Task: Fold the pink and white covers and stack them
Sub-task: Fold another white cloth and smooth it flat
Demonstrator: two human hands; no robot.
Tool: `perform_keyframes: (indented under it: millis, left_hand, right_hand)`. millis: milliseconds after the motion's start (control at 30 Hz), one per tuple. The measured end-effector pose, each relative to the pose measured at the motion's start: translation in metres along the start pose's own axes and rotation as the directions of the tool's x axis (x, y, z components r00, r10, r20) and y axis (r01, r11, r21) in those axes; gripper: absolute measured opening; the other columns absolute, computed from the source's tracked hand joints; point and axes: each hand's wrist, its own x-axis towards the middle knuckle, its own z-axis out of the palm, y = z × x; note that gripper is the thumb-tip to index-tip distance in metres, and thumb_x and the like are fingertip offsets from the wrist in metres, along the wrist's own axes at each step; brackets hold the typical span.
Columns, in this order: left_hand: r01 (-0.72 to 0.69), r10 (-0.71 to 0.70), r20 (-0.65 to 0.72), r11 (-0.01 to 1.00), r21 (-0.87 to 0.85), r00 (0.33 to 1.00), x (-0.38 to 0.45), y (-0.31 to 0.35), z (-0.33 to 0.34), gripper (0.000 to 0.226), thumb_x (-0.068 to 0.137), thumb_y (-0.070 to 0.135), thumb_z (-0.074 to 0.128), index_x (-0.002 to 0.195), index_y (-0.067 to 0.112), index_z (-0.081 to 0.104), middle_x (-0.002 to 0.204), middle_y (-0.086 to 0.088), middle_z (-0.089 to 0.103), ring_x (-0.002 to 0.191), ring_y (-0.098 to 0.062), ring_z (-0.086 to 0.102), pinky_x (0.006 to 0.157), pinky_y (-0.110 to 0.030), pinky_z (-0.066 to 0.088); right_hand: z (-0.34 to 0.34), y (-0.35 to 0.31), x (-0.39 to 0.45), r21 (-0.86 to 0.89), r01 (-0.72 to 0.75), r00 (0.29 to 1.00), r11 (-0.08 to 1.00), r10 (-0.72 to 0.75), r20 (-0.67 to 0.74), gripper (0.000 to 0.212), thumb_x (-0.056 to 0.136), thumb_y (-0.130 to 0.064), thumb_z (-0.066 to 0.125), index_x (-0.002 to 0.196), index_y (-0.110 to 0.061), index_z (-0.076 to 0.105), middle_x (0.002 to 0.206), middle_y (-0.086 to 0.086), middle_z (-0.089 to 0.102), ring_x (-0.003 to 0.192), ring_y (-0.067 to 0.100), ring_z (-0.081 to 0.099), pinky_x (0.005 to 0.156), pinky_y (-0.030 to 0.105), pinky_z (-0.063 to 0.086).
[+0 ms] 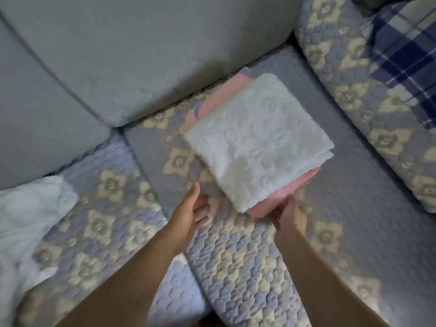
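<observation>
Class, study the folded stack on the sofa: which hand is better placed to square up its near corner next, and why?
The right hand, probably: its fingers already touch the pink cover at the near corner, beneath the white cover. The left hand hangs open beside the stack, apart from it.

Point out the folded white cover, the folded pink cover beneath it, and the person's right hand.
white cover (257,140): head view, middle of its embossed top face.
pink cover (256,211): head view, near edge showing under the white one.
right hand (291,214): head view, back of the hand.
</observation>
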Motion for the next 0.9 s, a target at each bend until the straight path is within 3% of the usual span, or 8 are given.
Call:
perform_keyframes:
  millis: [100,233,367,533,667,767,833,900]
  left_hand:
    - [0.009,0.058,-0.393,0.986,0.167,0.918,-0.047,-0.033,-0.065,0.012,0.092,0.032,0.066,0.098,0.021,0.067,0.092,-0.001,0.069,0.092,-0.023,0.063,0.085,-0.035,0.047]
    - [0.23,0.131,-0.56,0.819,0.526,0.818,-0.117,-0.086,-0.158,0.009,0.089,0.02,0.061,0.084,0.027,0.059,0.078,0.009,0.063,0.079,-0.02,0.062,0.069,-0.023,0.05]
    - [0.205,0.32,-0.534,0.678,0.706,0.782,-0.157,-0.138,-0.252,0.018,0.074,0.021,0.059,0.086,0.015,0.072,0.085,-0.004,0.074,0.082,-0.024,0.07,0.079,-0.037,0.057]
    - [0.091,0.379,-0.597,0.788,0.608,0.707,-0.19,-0.17,-0.353,0.016,0.081,0.014,0.062,0.096,0.015,0.068,0.093,-0.005,0.068,0.09,-0.025,0.066,0.082,-0.039,0.054]
    - [0.049,0.394,-0.534,0.77,0.636,0.748,-0.224,-0.171,-0.448,0.013,0.088,0.01,0.067,0.1,0.012,0.069,0.096,0.001,0.066,0.088,-0.017,0.061,0.078,-0.016,0.043]
    - [0.049,0.346,-0.502,0.785,0.618,0.792,-0.273,-0.162,-0.524,0.019,0.087,0.01,0.064,0.105,0.016,0.067,0.1,0.003,0.066,0.091,-0.013,0.06,0.079,-0.022,0.041]
    - [0.067,0.308,-0.506,0.801,0.595,0.806,-0.307,-0.152,-0.569,0.014,0.088,0.009,0.063,0.098,0.019,0.066,0.094,0.005,0.067,0.087,-0.013,0.06,0.075,-0.021,0.039]
    - [0.089,0.246,-0.51,0.833,0.546,0.824,-0.339,-0.141,-0.605,0.012,0.091,0.01,0.062,0.089,0.022,0.063,0.088,0.009,0.065,0.085,-0.013,0.061,0.069,-0.019,0.04]
  right_hand:
    - [0.004,0.052,-0.045,-0.198,-0.074,0.988,0.977,0.099,0.115,0.023,0.077,-0.024,0.063,0.081,-0.002,0.071,0.07,0.016,0.062,0.059,0.022,0.053,0.063,0.037,0.043]
    - [0.011,0.106,-0.106,-0.344,-0.165,0.943,0.924,0.249,0.219,0.009,0.095,-0.004,0.053,0.09,-0.004,0.061,0.073,0.01,0.057,0.065,0.021,0.053,0.066,0.031,0.045]
    - [0.053,0.16,-0.147,-0.442,-0.192,0.899,0.876,0.338,0.278,0.006,0.095,-0.009,0.058,0.093,-0.006,0.062,0.075,0.01,0.062,0.064,0.022,0.058,0.066,0.03,0.05]
    - [0.156,0.232,-0.231,-0.58,0.016,0.851,0.815,0.293,0.435,0.009,0.097,-0.012,0.057,0.095,-0.006,0.064,0.08,0.01,0.063,0.07,0.021,0.06,0.076,0.034,0.052]
    - [0.25,0.324,-0.313,-0.616,0.22,0.764,0.756,0.26,0.591,0.006,0.095,-0.015,0.059,0.089,-0.013,0.062,0.087,0.012,0.062,0.076,0.021,0.058,0.074,0.032,0.048]
    - [0.301,0.413,-0.375,-0.727,0.269,0.727,0.632,0.362,0.584,0.026,0.088,-0.031,0.071,0.11,-0.018,0.067,0.108,0.004,0.068,0.096,0.019,0.061,0.086,0.034,0.047]
    - [0.318,0.459,-0.41,-0.755,0.274,0.759,0.596,0.348,0.551,0.05,0.089,-0.033,0.071,0.132,-0.013,0.058,0.13,0.007,0.062,0.116,0.026,0.06,0.097,0.038,0.049]
    - [0.318,0.485,-0.442,-0.752,0.295,0.822,0.59,0.245,0.514,0.048,0.096,-0.031,0.061,0.137,-0.008,0.051,0.133,0.012,0.058,0.12,0.032,0.057,0.102,0.044,0.048]
